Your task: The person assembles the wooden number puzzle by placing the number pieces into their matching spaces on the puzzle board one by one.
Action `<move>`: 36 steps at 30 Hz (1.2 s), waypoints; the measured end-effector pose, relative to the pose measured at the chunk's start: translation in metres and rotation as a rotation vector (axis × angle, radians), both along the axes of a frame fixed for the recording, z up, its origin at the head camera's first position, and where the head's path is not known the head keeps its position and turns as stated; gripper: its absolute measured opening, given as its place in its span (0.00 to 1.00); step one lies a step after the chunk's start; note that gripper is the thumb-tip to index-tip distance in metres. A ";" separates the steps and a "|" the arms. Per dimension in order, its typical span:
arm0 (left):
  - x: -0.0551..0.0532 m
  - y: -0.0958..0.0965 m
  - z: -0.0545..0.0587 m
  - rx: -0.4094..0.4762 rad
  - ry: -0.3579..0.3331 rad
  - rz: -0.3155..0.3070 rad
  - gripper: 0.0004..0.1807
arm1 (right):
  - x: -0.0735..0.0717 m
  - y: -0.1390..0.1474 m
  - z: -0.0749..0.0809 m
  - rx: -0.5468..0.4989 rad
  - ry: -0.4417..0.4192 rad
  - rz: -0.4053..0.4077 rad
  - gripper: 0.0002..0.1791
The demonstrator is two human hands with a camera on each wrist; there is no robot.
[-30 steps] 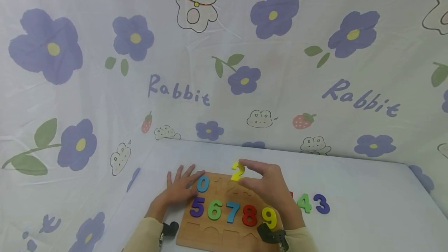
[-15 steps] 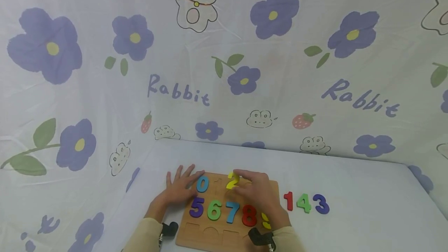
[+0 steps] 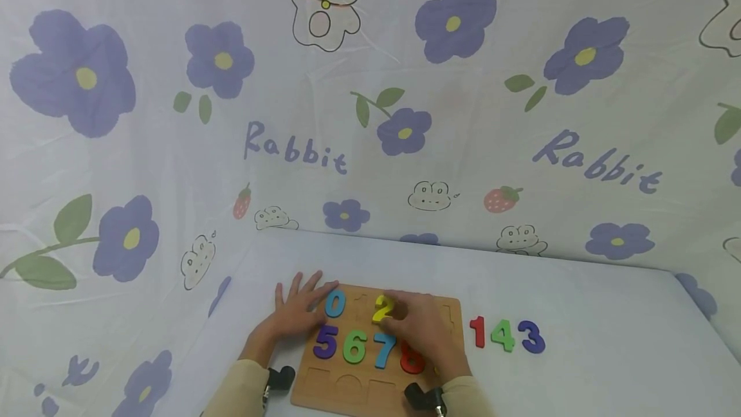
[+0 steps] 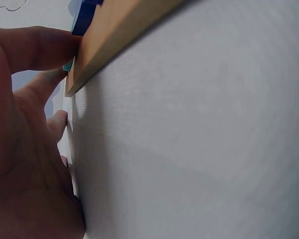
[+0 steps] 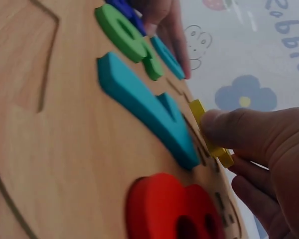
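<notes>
My right hand [image 3: 425,324] pinches a yellow number 2 [image 3: 383,309] between thumb and fingers, over the top row of a wooden number board [image 3: 332,398]. In the right wrist view the yellow 2 [image 5: 198,110] is seen edge-on at the board's surface; whether it sits fully in its recess I cannot tell. With fingers spread, my left hand [image 3: 298,311] rests at the board's left edge, thumb near the purple 5 [image 3: 325,343] and index finger by the blue 0 [image 3: 335,304]. The left wrist view shows the left hand [image 4: 30,129] touching the board's side [image 4: 104,50].
A green 6 [image 3: 354,347], blue 7 [image 3: 384,351] and red 8 [image 3: 411,358] sit in the board's middle row; the right arm mostly covers another piece there. Right of the board, a red 1 [image 3: 478,332], green 4 [image 3: 503,336] and purple 3 [image 3: 531,337] lie on the white table [image 3: 608,340].
My right hand has brought the yellow 2 down and slightly left, from above the board's far edge onto its top row. The left hand has stayed in place.
</notes>
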State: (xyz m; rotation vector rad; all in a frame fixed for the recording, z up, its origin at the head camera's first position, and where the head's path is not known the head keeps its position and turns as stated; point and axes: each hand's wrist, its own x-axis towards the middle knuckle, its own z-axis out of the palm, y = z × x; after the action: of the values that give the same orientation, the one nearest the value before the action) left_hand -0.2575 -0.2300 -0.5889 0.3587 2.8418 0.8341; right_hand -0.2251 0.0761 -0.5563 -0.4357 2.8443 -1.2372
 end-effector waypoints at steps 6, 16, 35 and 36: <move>0.000 0.000 0.000 0.007 0.007 0.005 0.41 | -0.002 -0.007 -0.007 0.048 0.056 -0.017 0.30; 0.006 0.002 0.015 0.026 -0.008 -0.016 0.41 | -0.002 -0.007 -0.008 0.050 0.094 0.002 0.31; 0.003 0.001 0.007 0.021 0.016 -0.013 0.41 | 0.013 0.041 0.036 0.016 0.045 -0.031 0.32; 0.001 0.000 0.003 0.018 0.019 -0.011 0.41 | 0.014 0.045 0.038 0.026 0.050 -0.029 0.32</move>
State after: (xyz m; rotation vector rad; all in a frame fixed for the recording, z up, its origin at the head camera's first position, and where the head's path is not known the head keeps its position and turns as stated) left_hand -0.2566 -0.2300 -0.5858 0.3869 2.8487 0.8590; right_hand -0.2111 0.1213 -0.5185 -0.4320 2.9147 -1.2100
